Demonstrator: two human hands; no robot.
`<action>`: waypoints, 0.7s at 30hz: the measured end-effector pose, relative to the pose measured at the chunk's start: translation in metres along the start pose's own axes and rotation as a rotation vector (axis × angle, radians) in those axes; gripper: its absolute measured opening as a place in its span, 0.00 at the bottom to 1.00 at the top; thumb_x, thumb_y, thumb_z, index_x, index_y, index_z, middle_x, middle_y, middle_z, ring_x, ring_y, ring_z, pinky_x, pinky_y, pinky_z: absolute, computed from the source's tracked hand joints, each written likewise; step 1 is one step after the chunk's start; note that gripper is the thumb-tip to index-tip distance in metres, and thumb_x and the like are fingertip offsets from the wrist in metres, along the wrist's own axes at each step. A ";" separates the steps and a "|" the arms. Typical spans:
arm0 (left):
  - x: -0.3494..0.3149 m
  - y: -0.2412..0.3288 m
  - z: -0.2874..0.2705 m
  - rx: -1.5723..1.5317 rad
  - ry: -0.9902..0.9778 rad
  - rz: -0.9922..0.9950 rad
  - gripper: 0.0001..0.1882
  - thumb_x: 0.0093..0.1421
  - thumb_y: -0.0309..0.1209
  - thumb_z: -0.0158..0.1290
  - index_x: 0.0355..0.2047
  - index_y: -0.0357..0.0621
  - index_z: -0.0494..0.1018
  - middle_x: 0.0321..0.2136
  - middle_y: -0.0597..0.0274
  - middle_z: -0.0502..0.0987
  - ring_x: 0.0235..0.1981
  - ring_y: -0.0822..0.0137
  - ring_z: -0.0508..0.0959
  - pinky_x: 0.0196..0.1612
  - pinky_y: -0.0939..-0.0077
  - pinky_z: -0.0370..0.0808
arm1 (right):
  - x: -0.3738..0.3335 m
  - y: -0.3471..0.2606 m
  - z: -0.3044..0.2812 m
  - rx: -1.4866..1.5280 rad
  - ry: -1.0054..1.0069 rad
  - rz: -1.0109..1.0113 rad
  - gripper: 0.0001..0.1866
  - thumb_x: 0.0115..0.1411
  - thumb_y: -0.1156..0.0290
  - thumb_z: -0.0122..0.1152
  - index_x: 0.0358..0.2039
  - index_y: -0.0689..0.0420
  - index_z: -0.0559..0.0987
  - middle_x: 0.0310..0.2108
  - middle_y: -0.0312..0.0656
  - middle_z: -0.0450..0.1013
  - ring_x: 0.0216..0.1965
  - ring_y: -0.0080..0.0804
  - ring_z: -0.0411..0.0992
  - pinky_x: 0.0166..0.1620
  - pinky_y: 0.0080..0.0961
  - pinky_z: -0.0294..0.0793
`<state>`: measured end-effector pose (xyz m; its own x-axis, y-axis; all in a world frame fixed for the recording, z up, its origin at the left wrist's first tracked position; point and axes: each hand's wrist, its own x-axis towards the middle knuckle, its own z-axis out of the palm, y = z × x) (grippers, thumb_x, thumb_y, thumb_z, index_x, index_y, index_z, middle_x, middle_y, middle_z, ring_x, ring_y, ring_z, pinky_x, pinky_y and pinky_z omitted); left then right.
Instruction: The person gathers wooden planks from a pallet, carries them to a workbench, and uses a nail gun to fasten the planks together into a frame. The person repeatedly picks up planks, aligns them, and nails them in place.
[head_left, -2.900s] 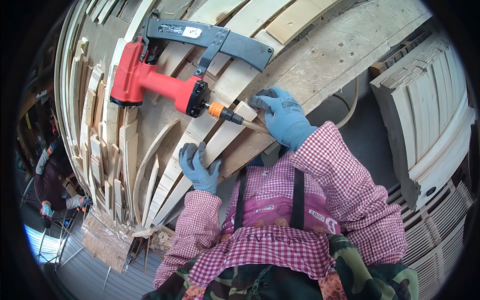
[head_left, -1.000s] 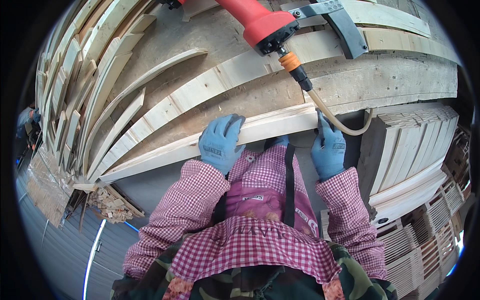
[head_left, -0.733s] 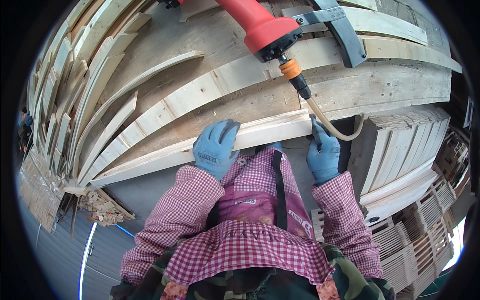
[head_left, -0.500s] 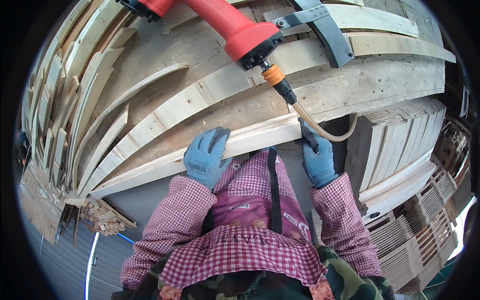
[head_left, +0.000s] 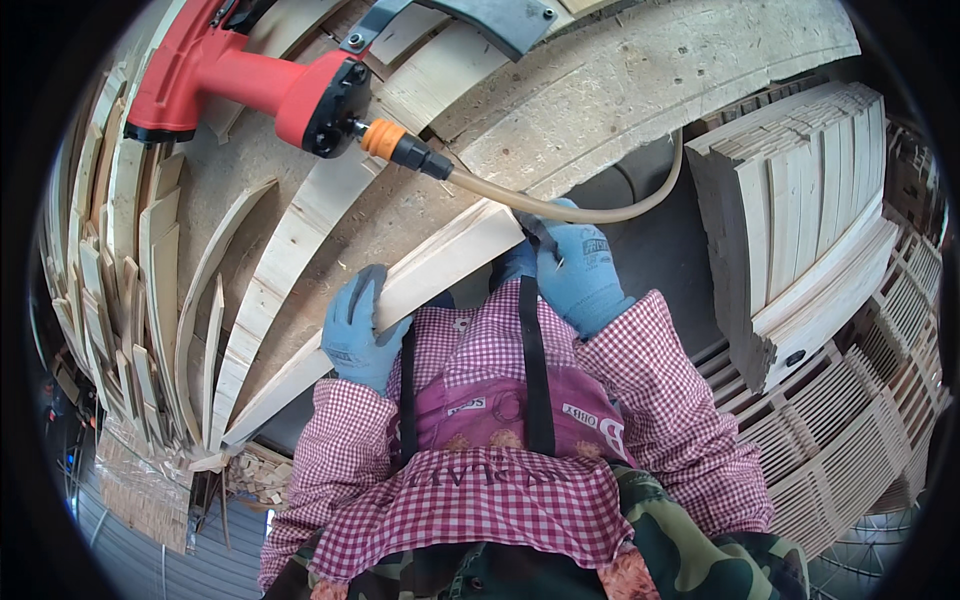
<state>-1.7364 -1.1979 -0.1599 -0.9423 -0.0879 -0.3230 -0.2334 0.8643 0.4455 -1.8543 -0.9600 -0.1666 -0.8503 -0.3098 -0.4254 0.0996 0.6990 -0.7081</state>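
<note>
A long bundle of pale wooden strips (head_left: 445,275) lies slantwise along the near edge of the workbench, in front of my body. My left hand (head_left: 362,335), in a blue glove with dark fingertips, is closed around the strips near their middle. The thumb sits on the near side and the fingers reach over the top. At the right end of the strips is my gloved right hand (head_left: 580,272). Its bent fingers close against the strip ends, and the hose partly covers it. A red air nailer (head_left: 290,95) lies above the strips, untouched by either hand.
The nailer's tan hose (head_left: 610,214) loops past my right hand. Curved wooden slats (head_left: 285,260) lie on the workbench (head_left: 640,85). More slats (head_left: 135,260) stand crowded at the left. A tall stack of boards (head_left: 800,220) stands at the right, beside slatted wooden pieces (head_left: 830,450).
The view has swung, so the nailer and bench appear farther left. Both hands stay at the strips. My right hand has turned, bringing the back of its glove into view.
</note>
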 end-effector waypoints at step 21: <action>-0.002 -0.008 0.009 -0.148 -0.008 -0.113 0.35 0.39 0.25 0.65 0.51 0.44 0.68 0.48 0.60 0.71 0.46 0.62 0.72 0.48 0.73 0.69 | 0.005 -0.008 -0.006 -0.025 -0.072 0.209 0.07 0.50 0.74 0.53 0.29 0.62 0.76 0.31 0.53 0.72 0.36 0.49 0.71 0.43 0.38 0.70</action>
<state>-1.7308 -1.2004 -0.1701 -0.9063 -0.1761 -0.3842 -0.3711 0.7665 0.5242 -1.8623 -0.9629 -0.1595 -0.7736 -0.2012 -0.6009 0.2561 0.7681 -0.5869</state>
